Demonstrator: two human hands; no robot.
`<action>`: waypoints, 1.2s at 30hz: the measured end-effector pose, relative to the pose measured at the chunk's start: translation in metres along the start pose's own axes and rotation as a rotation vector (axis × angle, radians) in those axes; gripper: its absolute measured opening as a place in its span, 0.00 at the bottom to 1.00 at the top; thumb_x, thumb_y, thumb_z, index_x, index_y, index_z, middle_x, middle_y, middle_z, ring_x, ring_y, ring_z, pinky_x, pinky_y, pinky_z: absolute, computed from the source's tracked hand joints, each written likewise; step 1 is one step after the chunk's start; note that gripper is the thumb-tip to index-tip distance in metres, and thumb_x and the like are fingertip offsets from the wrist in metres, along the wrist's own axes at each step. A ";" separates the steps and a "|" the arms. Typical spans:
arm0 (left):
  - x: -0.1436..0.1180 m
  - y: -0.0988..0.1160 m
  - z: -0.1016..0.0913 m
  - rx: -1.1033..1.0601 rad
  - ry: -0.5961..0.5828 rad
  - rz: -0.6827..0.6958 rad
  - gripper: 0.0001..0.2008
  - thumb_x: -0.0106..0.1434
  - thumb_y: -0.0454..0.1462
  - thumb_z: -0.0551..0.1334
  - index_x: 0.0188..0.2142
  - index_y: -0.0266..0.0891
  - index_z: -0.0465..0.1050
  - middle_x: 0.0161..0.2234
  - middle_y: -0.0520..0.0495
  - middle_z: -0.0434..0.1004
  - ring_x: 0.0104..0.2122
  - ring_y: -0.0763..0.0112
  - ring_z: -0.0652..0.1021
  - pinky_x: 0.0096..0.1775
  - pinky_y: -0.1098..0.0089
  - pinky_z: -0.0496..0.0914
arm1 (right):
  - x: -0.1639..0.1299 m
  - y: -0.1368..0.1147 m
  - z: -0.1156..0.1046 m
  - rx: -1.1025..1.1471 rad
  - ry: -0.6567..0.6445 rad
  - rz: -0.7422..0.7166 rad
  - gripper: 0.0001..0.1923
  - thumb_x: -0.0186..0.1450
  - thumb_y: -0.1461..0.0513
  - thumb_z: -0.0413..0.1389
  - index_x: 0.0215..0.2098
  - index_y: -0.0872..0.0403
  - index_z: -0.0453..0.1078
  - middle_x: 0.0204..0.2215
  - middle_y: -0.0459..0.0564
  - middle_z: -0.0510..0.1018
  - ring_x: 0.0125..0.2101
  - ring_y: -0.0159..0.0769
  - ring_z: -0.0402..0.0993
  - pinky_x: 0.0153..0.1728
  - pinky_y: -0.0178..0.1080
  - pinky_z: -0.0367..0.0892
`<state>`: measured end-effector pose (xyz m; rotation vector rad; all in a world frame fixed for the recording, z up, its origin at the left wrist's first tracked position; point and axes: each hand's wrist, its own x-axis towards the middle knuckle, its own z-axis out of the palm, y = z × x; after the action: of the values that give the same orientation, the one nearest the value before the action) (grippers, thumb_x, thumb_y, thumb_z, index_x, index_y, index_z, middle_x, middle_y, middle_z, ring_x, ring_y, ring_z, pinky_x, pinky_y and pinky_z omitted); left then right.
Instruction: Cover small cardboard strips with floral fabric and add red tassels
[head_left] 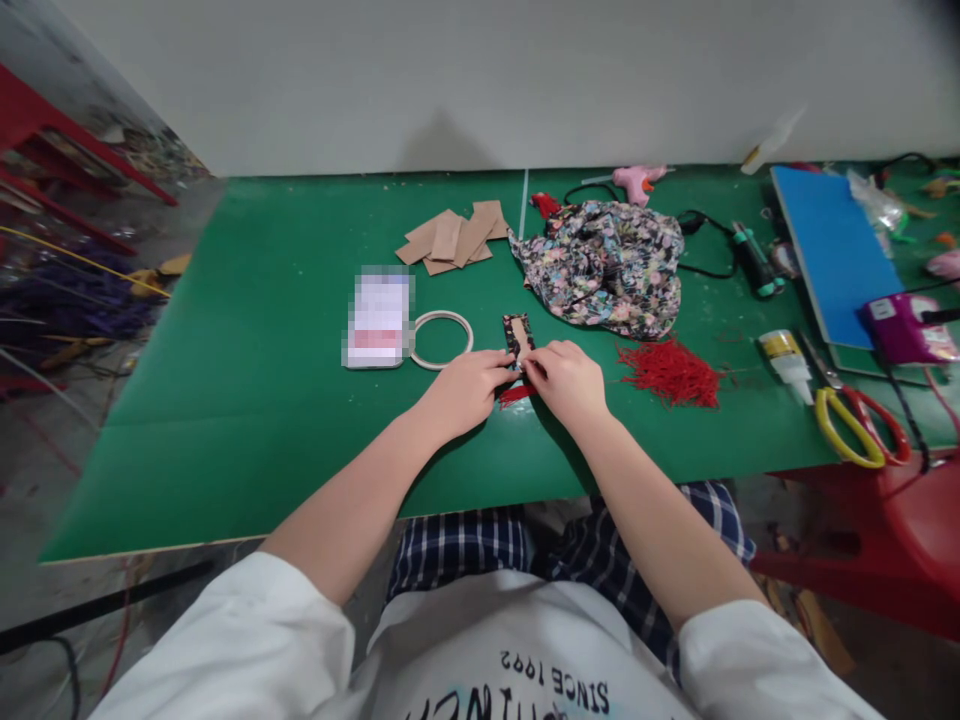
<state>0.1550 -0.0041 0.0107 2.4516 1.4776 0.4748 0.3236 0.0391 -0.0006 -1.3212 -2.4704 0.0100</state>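
Note:
A small cardboard strip (519, 333), edged with dark floral fabric folded over it, lies flat on the green table in front of me. My left hand (466, 390) presses its lower left edge with the fingers held together. From the other side, my right hand (571, 385) pinches at the strip's lower end, thumb and forefinger closed on the fabric there. Just beneath the fingertips lies a red tassel (516, 395); where it meets the strip is hidden. To the left of the strip is a roll of tape (415, 352), near my left hand.
Cardboard pieces (457, 240), a phone (379, 320) and bunched floral cloth (600, 265) surround the work spot. Red threads (671, 374), a glue bottle (787, 362) and scissors (851, 420) lie rightward. Behind are a pink glue gun (636, 184) and a blue board (836, 250).

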 end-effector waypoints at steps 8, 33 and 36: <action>0.001 0.000 0.000 0.008 -0.002 0.002 0.20 0.56 0.23 0.51 0.44 0.34 0.73 0.49 0.40 0.72 0.51 0.62 0.71 0.53 0.59 0.66 | -0.001 -0.001 0.000 -0.044 0.021 -0.025 0.13 0.65 0.59 0.47 0.30 0.53 0.72 0.26 0.48 0.73 0.32 0.34 0.65 0.30 0.35 0.55; 0.001 0.001 -0.001 0.045 0.005 0.011 0.19 0.56 0.25 0.51 0.43 0.35 0.74 0.48 0.42 0.73 0.50 0.62 0.72 0.52 0.60 0.67 | 0.000 -0.003 0.001 -0.102 0.030 -0.050 0.15 0.66 0.60 0.45 0.29 0.53 0.71 0.25 0.49 0.73 0.31 0.34 0.64 0.28 0.36 0.53; 0.001 0.001 -0.001 0.039 0.003 0.008 0.19 0.56 0.24 0.51 0.43 0.34 0.74 0.48 0.41 0.73 0.50 0.61 0.72 0.52 0.59 0.67 | 0.000 -0.003 0.002 -0.109 0.034 -0.057 0.15 0.66 0.60 0.44 0.29 0.53 0.71 0.25 0.49 0.72 0.31 0.34 0.63 0.28 0.36 0.53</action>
<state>0.1559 -0.0037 0.0125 2.4883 1.4926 0.4556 0.3207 0.0374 -0.0020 -1.2820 -2.5106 -0.1621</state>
